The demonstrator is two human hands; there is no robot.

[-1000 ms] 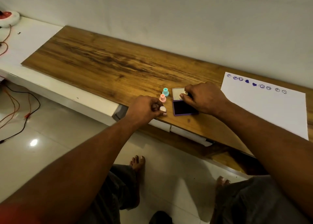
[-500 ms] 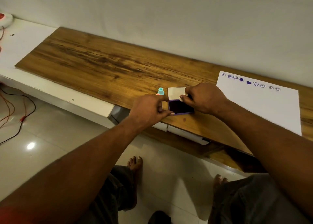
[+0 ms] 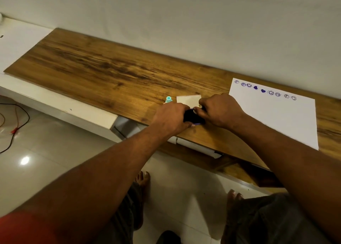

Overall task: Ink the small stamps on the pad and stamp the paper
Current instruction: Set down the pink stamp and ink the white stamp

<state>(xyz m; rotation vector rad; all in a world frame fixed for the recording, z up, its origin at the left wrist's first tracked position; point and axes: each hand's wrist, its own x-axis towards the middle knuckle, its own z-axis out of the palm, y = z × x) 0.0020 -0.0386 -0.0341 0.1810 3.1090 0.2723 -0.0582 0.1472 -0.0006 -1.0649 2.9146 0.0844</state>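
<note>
The pad [image 3: 193, 117] lies open near the board's [image 3: 92, 68] front edge, between both hands, with its lid [image 3: 188, 100] flat behind it. Our left hand [image 3: 170, 119] curls over its left side; we cannot tell whether it holds a stamp. Our right hand [image 3: 219, 111] grips the right side. The paper [image 3: 273, 118] lies to the right, past the right hand and nearer to it. A teal stamp [image 3: 168, 99] stands just behind the left hand. Beyond are a white wall [image 3: 184, 22] and a tiled floor [image 3: 55, 160].

This looks like a room in a home: a wood-grain worktop [image 3: 103, 66] runs along a plain pale wall [image 3: 184, 22], glossy floor tiles [image 3: 46, 151] lie below its near edge, bare feet [image 3: 143, 178] stand there, and loose cables [image 3: 20, 125] trail to its left.
</note>
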